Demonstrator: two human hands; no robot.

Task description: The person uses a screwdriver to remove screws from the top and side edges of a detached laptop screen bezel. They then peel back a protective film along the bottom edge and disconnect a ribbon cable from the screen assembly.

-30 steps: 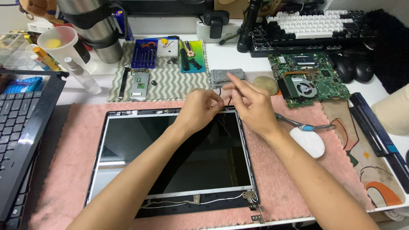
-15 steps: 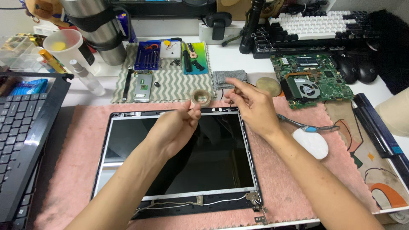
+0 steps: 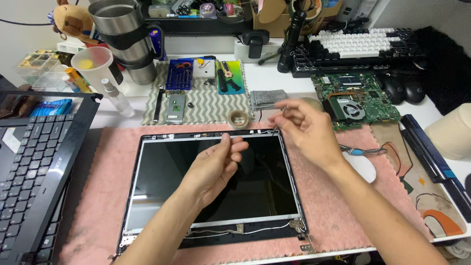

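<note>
We see a bare laptop screen panel (image 3: pixel 216 186) lying flat on a pink fuzzy mat (image 3: pixel 338 206) that covers the surface, its hinges toward us and thin wires running along its near edge. Our left hand (image 3: pixel 213 167) hovers over the middle of the panel, palm turned up, fingers loosely curled, its grip holding nothing. Our right hand (image 3: pixel 306 130) is raised above the panel's far right corner; thumb and forefinger are pinched narrow, and whether something tiny sits between them we cannot tell, as the hand is blurred. A roll of tape (image 3: pixel 239 119) rests just beyond the panel's far edge, near a grey folded cloth (image 3: pixel 267 98). A green circuit board (image 3: pixel 355 98) lies to the right of the cloth, and a black keyboard frame (image 3: pixel 34 167) sits to the left of the mat.
</note>
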